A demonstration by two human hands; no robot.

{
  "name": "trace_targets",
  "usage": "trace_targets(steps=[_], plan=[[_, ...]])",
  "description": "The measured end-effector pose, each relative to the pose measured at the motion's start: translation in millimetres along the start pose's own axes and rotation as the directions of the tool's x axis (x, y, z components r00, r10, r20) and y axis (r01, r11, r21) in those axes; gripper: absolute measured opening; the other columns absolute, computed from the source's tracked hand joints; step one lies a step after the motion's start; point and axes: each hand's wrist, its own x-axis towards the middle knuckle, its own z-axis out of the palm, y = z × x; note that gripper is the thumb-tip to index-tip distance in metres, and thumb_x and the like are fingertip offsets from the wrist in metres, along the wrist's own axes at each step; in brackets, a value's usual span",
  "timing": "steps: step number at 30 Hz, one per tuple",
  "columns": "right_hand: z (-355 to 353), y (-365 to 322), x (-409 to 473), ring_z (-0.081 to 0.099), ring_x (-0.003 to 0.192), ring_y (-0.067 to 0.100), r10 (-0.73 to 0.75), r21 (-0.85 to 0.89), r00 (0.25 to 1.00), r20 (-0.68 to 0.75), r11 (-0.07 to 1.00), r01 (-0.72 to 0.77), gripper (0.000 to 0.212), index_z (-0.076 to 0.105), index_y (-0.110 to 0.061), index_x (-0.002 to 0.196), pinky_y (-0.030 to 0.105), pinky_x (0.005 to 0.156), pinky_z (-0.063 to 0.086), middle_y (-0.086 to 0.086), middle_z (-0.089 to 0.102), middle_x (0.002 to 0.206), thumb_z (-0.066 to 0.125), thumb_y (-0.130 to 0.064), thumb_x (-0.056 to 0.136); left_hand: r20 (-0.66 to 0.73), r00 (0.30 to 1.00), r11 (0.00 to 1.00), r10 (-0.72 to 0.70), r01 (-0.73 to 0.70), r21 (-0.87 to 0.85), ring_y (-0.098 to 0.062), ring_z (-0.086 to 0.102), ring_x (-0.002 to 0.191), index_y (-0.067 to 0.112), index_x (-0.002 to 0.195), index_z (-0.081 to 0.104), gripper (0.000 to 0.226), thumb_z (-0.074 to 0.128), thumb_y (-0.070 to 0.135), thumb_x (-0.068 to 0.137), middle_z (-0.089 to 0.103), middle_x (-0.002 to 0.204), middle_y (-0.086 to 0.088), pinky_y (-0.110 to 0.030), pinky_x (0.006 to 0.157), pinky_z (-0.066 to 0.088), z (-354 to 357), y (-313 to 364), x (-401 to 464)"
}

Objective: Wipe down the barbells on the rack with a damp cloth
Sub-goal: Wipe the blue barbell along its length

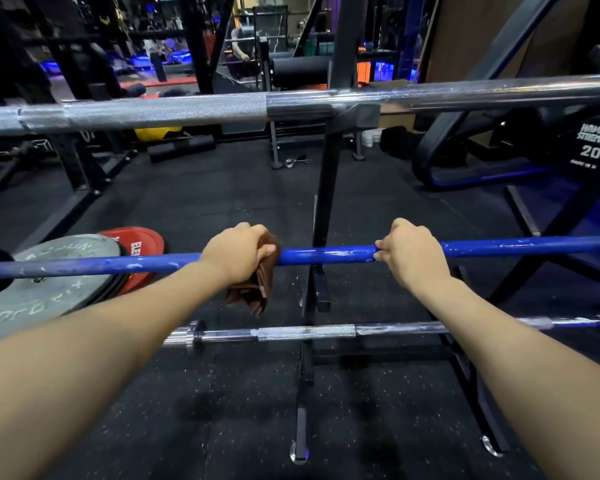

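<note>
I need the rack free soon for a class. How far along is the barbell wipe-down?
Nothing plainly looks finished; no bar shows clear wipe marks. In hand: the left hand grips a brown cloth wrapped on the blue barbell, while the right hand grips the same bar bare, steadying it. Probably left: the rest of the blue bar, the upper silver barbell and the lower silver barbell, neither being touched.

dim gym | blue glow far back | glare on top bar [465,91] | edges bowed

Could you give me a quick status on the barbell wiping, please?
Left hand grips brown cloth around blue barbell. Right hand grips the bar bare. Nothing in the way.
</note>
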Motion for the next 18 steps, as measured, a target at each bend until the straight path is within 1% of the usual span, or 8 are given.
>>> trace_targets(steps=[1,2,4,7,9,10,13,18], plan=[[1,0,1,0.051,0.097,0.033,0.001,0.000,1.000,-0.003,1.000,-0.001,0.040,0.039,-0.023,0.060,0.043,0.078,0.049,0.011,0.059,0.104,0.060,-0.021,0.093,-0.042,0.999,1.000,0.012,-0.012,0.005,-0.033,0.053,0.109,0.018,0.125,0.050,0.037,0.042,0.042,0.097,0.052,0.118,-0.011,-0.041,0.088,0.042,5,12,0],[1,1,1,0.050,0.098,0.032,0.005,0.002,1.000,-0.005,1.000,-0.005,0.031,0.049,-0.019,0.065,0.043,0.078,0.049,0.010,0.059,0.105,0.060,-0.021,0.093,-0.088,0.995,0.999,0.038,-0.036,0.019,-0.032,0.052,0.108,0.019,0.125,0.050,0.037,0.043,0.042,0.097,0.052,0.117,-0.010,-0.041,0.088,0.042,11,26,1],[4,4,3,0.049,0.098,0.031,-0.004,-0.007,1.000,-0.014,1.000,0.004,0.016,0.067,-0.008,0.090,0.041,0.078,0.048,0.008,0.057,0.106,0.059,-0.022,0.094,-0.191,0.976,0.993,0.105,-0.094,0.070,-0.029,0.052,0.106,0.020,0.126,0.049,0.038,0.042,0.043,0.097,0.053,0.117,-0.007,-0.040,0.088,0.041,23,51,0],[4,7,7,0.050,0.097,0.030,-0.031,-0.054,0.999,0.012,0.998,0.031,0.023,0.070,-0.010,0.109,0.038,0.076,0.047,0.007,0.052,0.105,0.058,-0.023,0.094,-0.293,0.928,0.973,0.229,-0.206,0.105,-0.028,0.055,0.096,0.018,0.126,0.050,0.041,0.047,0.042,0.094,0.055,0.111,-0.006,-0.038,0.082,0.041,28,52,-7],[3,9,9,0.050,0.098,0.030,-0.031,-0.077,0.999,0.029,0.996,0.033,0.025,0.069,-0.012,0.112,0.038,0.077,0.047,0.007,0.050,0.106,0.059,-0.024,0.094,-0.272,0.908,0.947,0.320,-0.300,0.114,-0.031,0.057,0.085,0.013,0.124,0.054,0.043,0.057,0.038,0.088,0.057,0.103,-0.009,-0.041,0.073,0.047,26,24,-15],[3,9,10,0.051,0.098,0.030,-0.028,-0.083,0.999,0.035,0.996,0.031,0.025,0.069,-0.012,0.113,0.038,0.077,0.047,0.007,0.050,0.106,0.059,-0.025,0.094,-0.272,0.906,0.946,0.324,-0.302,0.120,-0.032,0.058,0.081,0.012,0.122,0.056,0.043,0.060,0.036,0.086,0.058,0.100,-0.010,-0.041,0.069,0.049,25,6,-19],[4,9,11,0.051,0.098,0.030,-0.029,-0.092,0.999,0.029,0.995,0.032,0.025,0.069,-0.012,0.112,0.037,0.077,0.047,0.007,0.050,0.105,0.059,-0.025,0.093,-0.256,0.935,0.965,0.247,-0.211,0.157,-0.034,0.058,0.076,0.010,0.117,0.058,0.041,0.065,0.032,0.083,0.058,0.095,-0.010,-0.042,0.060,0.052,21,-37,-31],[0,0,10,0.051,0.101,0.031,-0.002,-0.114,0.998,0.060,0.993,0.009,0.025,0.068,-0.012,0.113,0.036,0.079,0.044,0.008,0.051,0.109,0.058,-0.024,0.094,-0.312,0.948,0.995,0.065,-0.038,0.090,-0.034,0.054,0.090,0.011,0.117,0.056,0.035,0.057,0.033,0.089,0.055,0.104,-0.013,-0.044,0.074,0.047,20,-18,-31]])
